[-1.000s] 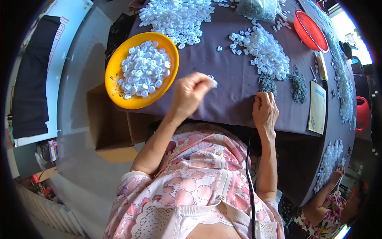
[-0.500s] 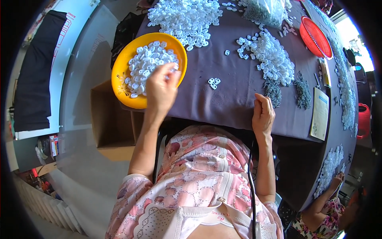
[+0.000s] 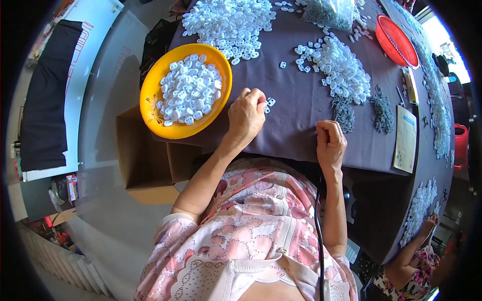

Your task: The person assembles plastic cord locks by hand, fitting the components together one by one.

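Observation:
My left hand [image 3: 247,114] is above the table's near part, thumb and fingers pinched together. Its fingertips partly cover a few small white plastic pieces with holes [image 3: 271,102]; whether it grips one is hidden. To its left, a yellow bowl [image 3: 150,85] carries a heap of similar white pieces [image 3: 188,90]. My right hand [image 3: 331,145] rests near the table edge with curled fingers and thumb closed together; anything inside them is too small to make out. Just beyond it lies a clump of small grey bits [image 3: 343,114].
Large heaps of white pieces [image 3: 228,25] [image 3: 344,70] cover the far table. A second grey clump [image 3: 382,111], a paper booklet [image 3: 404,138], a red basket [image 3: 396,40] and a clear bag [image 3: 329,15] lie rightward. A cardboard box [image 3: 145,155] stands below the bowl. Another person [image 3: 409,266] sits at lower right.
My left hand has left the yellow bowl and moved right to the few white pieces on the cloth. My right hand has stayed nearly in place.

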